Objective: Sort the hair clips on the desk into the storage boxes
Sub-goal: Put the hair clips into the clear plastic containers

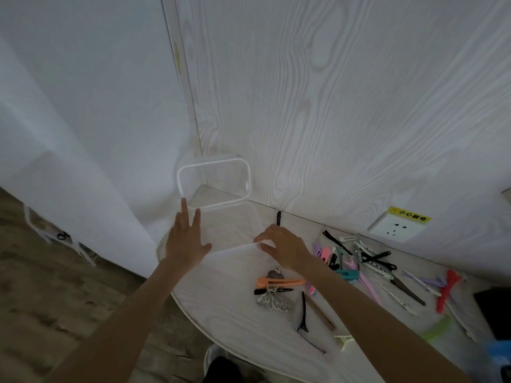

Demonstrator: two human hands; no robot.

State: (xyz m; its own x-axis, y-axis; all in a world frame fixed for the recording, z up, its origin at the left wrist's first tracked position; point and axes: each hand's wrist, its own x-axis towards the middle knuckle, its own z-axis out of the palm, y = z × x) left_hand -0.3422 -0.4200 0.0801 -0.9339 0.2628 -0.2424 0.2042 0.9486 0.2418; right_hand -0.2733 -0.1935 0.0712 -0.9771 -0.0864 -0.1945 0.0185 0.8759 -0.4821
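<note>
Two clear plastic storage boxes stand in the desk's far left corner. The far box sits against the wall, and the near box lies just in front of it. My left hand is spread flat, fingertips reaching the far box's front rim, holding nothing. My right hand pinches the near box's thin rim. Hair clips lie loose to the right: an orange clip, a black clip, a mixed pile of coloured clips, a red clip and a green clip.
A wall socket with a yellow warning label sits low on the wood-grain wall. One black clip lies by the wall. The round desk edge drops to the floor at left; a shoe shows below. A dark object is at far right.
</note>
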